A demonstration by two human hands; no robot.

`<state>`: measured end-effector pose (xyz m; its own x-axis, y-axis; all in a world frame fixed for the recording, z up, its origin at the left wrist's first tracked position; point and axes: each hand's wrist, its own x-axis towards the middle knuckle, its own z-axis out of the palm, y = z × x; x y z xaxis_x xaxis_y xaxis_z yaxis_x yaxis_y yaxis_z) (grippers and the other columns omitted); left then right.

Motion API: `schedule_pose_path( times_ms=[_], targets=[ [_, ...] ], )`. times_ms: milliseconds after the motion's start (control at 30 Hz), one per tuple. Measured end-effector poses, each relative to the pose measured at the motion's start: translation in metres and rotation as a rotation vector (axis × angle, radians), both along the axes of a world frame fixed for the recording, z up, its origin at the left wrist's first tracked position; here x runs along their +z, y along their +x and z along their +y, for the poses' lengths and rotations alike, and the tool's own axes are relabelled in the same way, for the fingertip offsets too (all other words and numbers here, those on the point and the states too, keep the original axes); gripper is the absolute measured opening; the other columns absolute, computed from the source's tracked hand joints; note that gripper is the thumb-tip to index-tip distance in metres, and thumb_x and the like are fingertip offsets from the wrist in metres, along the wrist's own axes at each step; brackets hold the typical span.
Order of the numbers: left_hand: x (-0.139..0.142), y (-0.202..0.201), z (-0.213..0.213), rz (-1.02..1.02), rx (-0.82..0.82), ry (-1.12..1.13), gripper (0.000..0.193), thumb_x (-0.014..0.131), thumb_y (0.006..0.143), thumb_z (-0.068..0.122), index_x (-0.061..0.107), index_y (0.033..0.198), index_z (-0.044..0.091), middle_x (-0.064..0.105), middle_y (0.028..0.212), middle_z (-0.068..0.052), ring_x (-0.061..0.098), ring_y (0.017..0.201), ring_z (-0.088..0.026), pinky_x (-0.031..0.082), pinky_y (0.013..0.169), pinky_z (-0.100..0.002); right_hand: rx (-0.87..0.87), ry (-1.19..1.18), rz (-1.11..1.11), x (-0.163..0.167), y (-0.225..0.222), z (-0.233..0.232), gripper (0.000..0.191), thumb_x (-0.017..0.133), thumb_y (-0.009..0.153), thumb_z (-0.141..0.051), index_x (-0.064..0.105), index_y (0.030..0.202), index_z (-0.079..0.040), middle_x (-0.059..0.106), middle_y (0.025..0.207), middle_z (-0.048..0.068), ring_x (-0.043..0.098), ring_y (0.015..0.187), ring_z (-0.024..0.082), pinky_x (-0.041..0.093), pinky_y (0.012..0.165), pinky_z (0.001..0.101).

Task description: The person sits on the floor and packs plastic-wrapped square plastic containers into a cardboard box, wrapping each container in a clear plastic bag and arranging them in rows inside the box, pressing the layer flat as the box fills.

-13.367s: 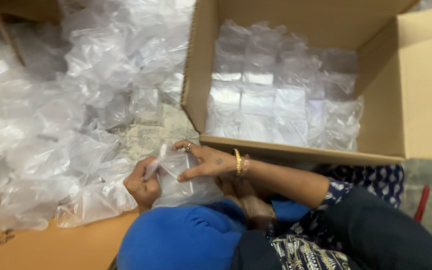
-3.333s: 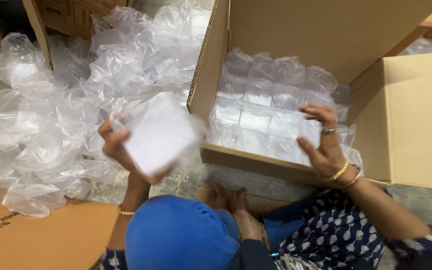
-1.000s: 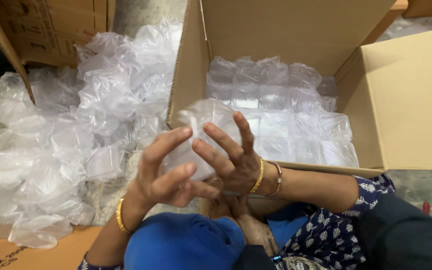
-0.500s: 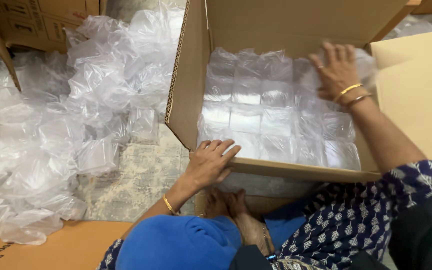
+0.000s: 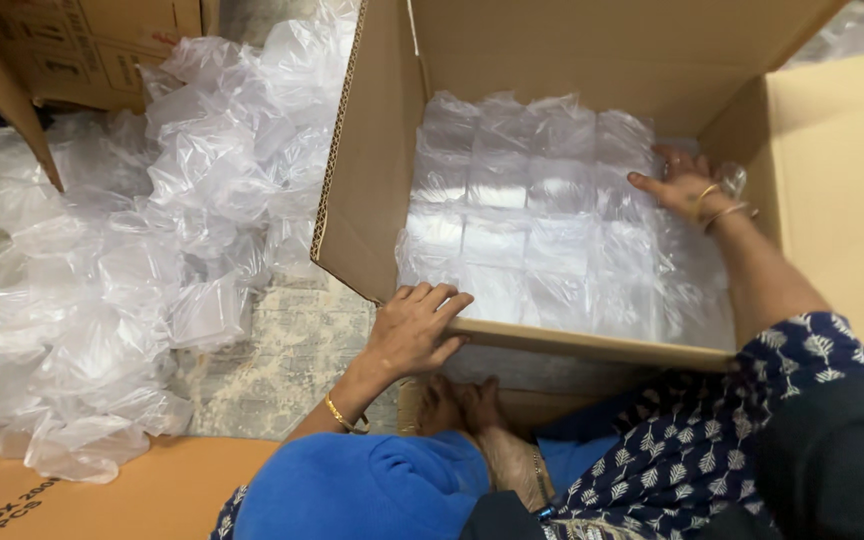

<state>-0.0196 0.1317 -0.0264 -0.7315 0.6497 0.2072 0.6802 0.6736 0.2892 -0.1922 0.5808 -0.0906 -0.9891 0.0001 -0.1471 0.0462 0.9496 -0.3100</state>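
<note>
A large open cardboard box [image 5: 372, 180] stands in front of me, filled with rows of clear plastic-bagged packets [image 5: 522, 220]. My left hand [image 5: 414, 325] rests on the box's near rim, fingers over the edge, holding nothing else. My right hand [image 5: 687, 185] reaches deep into the box at its far right side. It presses flat on a bagged packet [image 5: 727, 180] by the right wall, fingers spread. Both wrists wear gold bangles.
A big heap of loose clear bagged packets [image 5: 122, 270] covers the floor to the left. Another cardboard box [image 5: 82, 50] stands at the top left, and a flat cardboard sheet [image 5: 102, 495] lies at the bottom left. My blue-clad knee [image 5: 362, 490] fills the bottom centre.
A second ago both hands held a bagged packet above the box rim. My right hand then carried it into the box's far right; my left hand dropped onto the near rim.
</note>
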Motion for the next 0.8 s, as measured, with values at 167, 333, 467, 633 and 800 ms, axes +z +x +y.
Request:
schedule_pose_path(
  times_ms=[167,333,467,633,800],
  targets=[
    [-0.007,0.001,-0.008,0.072,-0.024,0.158,0.056,0.082,0.078,0.030,0.062,0.128,0.013,0.064,0.123,-0.008,0.064,0.105,-0.027,0.051,0.088,-0.041,-0.072,0.227,0.175,-0.026,0.026,-0.017,0.086,0.043,0.101,-0.071,0.046,0.155,-0.004,0.048,0.151,0.024,0.041,0.144,0.046,0.022,0.126,0.0633],
    [-0.024,0.014,-0.041,0.382,-0.008,0.576,0.039,0.079,0.095,0.014,0.061,0.130,0.011,0.065,0.125,-0.011,0.068,0.110,-0.029,0.059,0.094,-0.037,0.014,0.149,0.308,-0.036,0.035,-0.010,0.092,0.043,0.097,-0.069,0.035,0.157,0.000,0.034,0.160,0.027,0.024,0.149,0.047,0.014,0.122,0.0668],
    [-0.049,0.027,-0.115,0.768,0.301,0.448,0.036,0.074,0.098,0.025,0.048,0.117,0.009,0.054,0.119,-0.017,0.059,0.111,-0.034,0.045,0.098,-0.048,-0.027,0.100,0.214,-0.040,0.049,-0.011,0.096,0.040,0.096,-0.070,0.021,0.161,-0.002,0.009,0.167,0.029,0.000,0.154,0.047,0.009,0.119,0.0647],
    [-0.091,0.031,-0.241,0.675,1.043,0.554,0.057,0.073,0.103,0.031,0.042,0.144,0.007,0.040,0.141,-0.016,0.041,0.133,-0.034,0.040,0.108,-0.046,-0.077,0.105,0.076,-0.055,0.085,-0.013,0.097,0.038,0.093,-0.069,0.018,0.161,-0.004,0.001,0.169,0.026,-0.003,0.155,0.041,0.005,0.118,0.0624],
    [-0.111,0.051,-0.336,0.376,1.942,0.317,0.084,0.078,0.086,0.038,0.032,0.151,0.009,0.025,0.151,-0.025,0.025,0.135,-0.050,0.029,0.105,-0.070,-0.142,0.055,0.154,-0.073,0.100,-0.008,0.088,0.040,0.098,-0.061,0.024,0.162,-0.002,0.008,0.173,0.018,0.003,0.159,0.034,0.001,0.125,0.0584]
  ],
)
